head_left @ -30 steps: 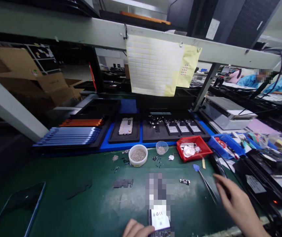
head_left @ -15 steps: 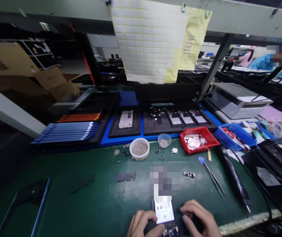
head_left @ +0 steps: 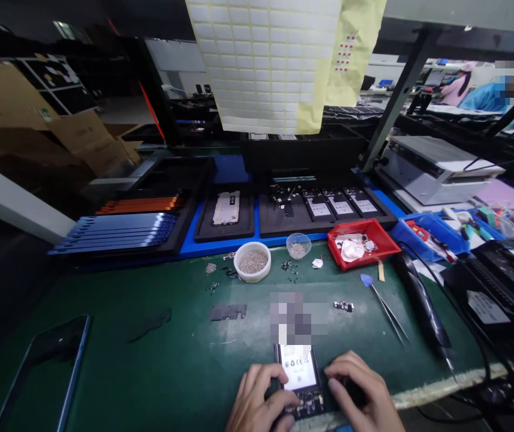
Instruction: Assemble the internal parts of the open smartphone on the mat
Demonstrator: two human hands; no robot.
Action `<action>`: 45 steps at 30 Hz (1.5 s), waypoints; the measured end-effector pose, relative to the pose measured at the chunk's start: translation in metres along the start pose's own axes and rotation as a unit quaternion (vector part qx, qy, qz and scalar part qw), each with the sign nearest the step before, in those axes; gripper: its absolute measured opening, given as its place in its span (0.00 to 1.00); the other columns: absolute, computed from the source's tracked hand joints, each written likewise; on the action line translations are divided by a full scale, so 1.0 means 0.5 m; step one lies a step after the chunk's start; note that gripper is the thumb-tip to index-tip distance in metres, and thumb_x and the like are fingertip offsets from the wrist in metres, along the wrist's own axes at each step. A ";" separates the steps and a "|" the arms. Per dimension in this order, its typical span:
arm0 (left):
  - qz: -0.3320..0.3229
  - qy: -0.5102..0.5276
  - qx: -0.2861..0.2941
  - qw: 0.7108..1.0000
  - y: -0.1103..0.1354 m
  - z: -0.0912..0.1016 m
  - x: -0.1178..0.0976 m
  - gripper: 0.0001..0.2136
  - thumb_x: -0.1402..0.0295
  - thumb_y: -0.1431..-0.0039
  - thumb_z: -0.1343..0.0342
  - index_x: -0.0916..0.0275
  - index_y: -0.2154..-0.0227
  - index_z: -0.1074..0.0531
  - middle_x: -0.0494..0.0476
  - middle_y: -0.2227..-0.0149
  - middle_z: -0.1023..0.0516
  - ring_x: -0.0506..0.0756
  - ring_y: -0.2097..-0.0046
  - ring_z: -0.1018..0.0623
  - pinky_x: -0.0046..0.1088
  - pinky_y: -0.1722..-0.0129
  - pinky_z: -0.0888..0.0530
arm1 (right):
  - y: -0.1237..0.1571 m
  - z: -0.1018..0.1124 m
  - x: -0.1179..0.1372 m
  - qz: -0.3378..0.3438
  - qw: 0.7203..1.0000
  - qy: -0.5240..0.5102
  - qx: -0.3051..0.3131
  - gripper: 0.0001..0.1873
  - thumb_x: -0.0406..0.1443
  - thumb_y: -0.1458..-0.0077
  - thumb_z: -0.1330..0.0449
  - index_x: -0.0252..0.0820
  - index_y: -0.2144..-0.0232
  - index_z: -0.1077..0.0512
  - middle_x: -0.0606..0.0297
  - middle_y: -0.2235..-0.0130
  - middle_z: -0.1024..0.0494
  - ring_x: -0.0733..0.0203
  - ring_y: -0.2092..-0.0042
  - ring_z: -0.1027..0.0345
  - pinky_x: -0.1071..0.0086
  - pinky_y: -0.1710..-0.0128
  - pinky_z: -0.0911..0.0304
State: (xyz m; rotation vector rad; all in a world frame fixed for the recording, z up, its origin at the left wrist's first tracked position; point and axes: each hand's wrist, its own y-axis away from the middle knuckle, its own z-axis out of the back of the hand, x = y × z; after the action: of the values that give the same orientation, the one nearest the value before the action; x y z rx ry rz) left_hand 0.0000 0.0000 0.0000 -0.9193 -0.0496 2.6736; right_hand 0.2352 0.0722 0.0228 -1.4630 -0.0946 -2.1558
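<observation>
Left hand (head_left: 257, 401) touches the open phone (head_left: 300, 373)

My left hand (head_left: 263, 399) rests on the opened phone (head_left: 300, 373) at bottom centre, my right hand (head_left: 364, 393) just beside its right edge. Right of that lie tweezers (head_left: 390, 314), then a screwdriver (head_left: 423, 300). Mid-frame, behind the phone, a dish (head_left: 252, 278) sits left of a cup (head_left: 289, 246), with a bin (head_left: 369, 257) right of both. Another phone (head_left: 45, 372) lies lower left. Farther back, a tray (head_left: 283, 225) holds parts; a label sheet (head_left: 265, 66) hangs at top centre.
</observation>
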 end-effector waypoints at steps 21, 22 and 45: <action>0.021 0.043 0.021 0.999 -0.028 0.039 -0.029 0.08 0.77 0.37 0.49 0.58 0.60 0.29 0.56 0.57 0.29 0.56 0.56 0.29 0.33 0.57 0.27 | -0.004 -0.001 0.004 0.019 0.999 -0.009 -0.028 0.07 0.32 0.36 0.43 0.45 0.63 0.25 0.66 0.68 0.23 0.60 0.66 0.29 0.72 0.66 0.34; 0.043 0.053 0.036 0.997 -0.038 0.047 -0.037 0.08 0.78 0.37 0.49 0.59 0.62 0.29 0.55 0.59 0.28 0.56 0.56 0.29 0.34 0.57 0.28 | -0.003 -0.002 0.003 0.021 0.999 -0.012 -0.032 0.07 0.32 0.36 0.44 0.45 0.63 0.25 0.66 0.68 0.24 0.60 0.66 0.30 0.72 0.66 0.34; 0.172 -0.059 0.302 0.936 -0.186 0.127 -0.113 0.06 0.77 0.50 0.37 0.63 0.69 0.19 0.61 0.62 0.17 0.62 0.53 0.22 0.35 0.51 0.29 | -0.001 0.000 -0.011 0.057 0.998 -0.002 -0.004 0.08 0.29 0.35 0.45 0.44 0.61 0.27 0.64 0.67 0.24 0.59 0.65 0.30 0.69 0.65 0.34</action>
State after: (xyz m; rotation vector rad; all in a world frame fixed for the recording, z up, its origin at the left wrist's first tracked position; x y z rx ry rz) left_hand 0.0300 0.0755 0.0961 -0.5997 0.9327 2.7637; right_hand 0.2365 0.0744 0.0182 -1.4406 -0.0049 -2.0652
